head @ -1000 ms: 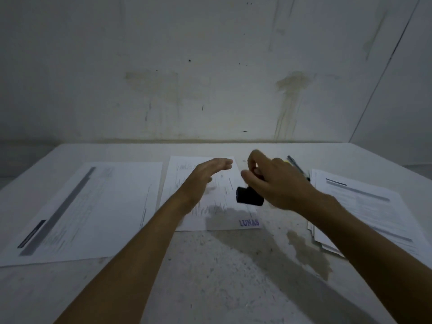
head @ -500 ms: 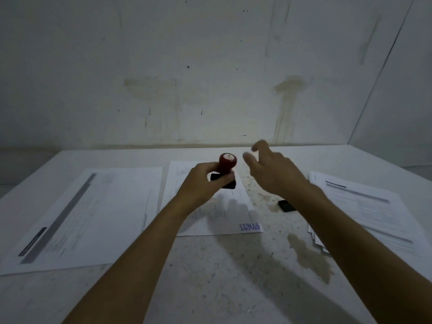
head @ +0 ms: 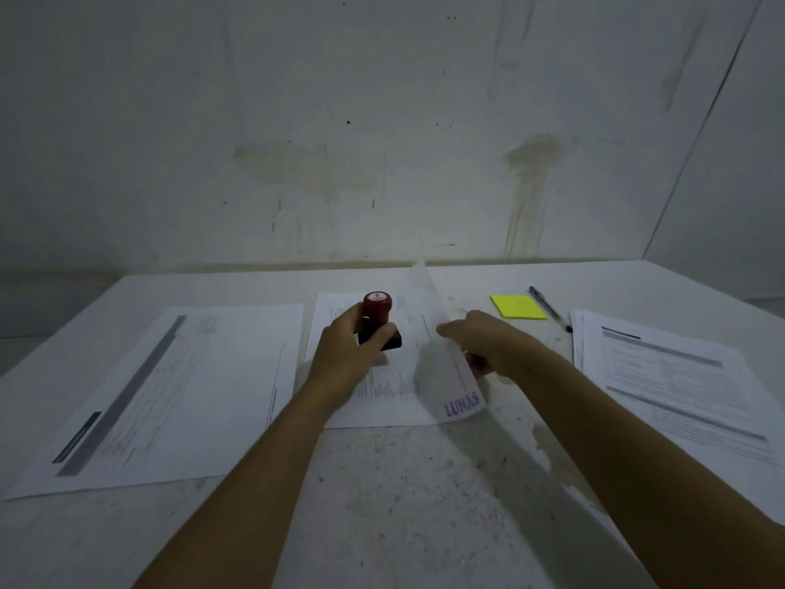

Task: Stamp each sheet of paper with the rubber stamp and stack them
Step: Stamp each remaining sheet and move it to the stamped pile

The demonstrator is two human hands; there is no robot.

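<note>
My left hand [head: 352, 346] grips the rubber stamp [head: 376, 318], which has a red knob and a black base, just above the middle sheet. My right hand [head: 480, 344] pinches the right edge of the stamped sheet [head: 441, 354] and lifts it, so that side stands up off the table. A blue "LUNAS" mark [head: 462, 405] shows on its near right corner. Another sheet [head: 382, 401] lies flat beneath it. A stack of printed sheets [head: 679, 376] lies at the right, and a single printed sheet [head: 170, 388] lies at the left.
A yellow sticky-note pad [head: 518, 307] and a dark pen [head: 550, 309] lie behind my right hand. The pale table [head: 403, 503] has a stain at the near right. A stained wall rises right behind the table's far edge.
The stamp passed from my right hand to my left. My right hand then dropped to the stamped sheet and raised its right edge. The ink pad seen under my right wrist is now hidden.
</note>
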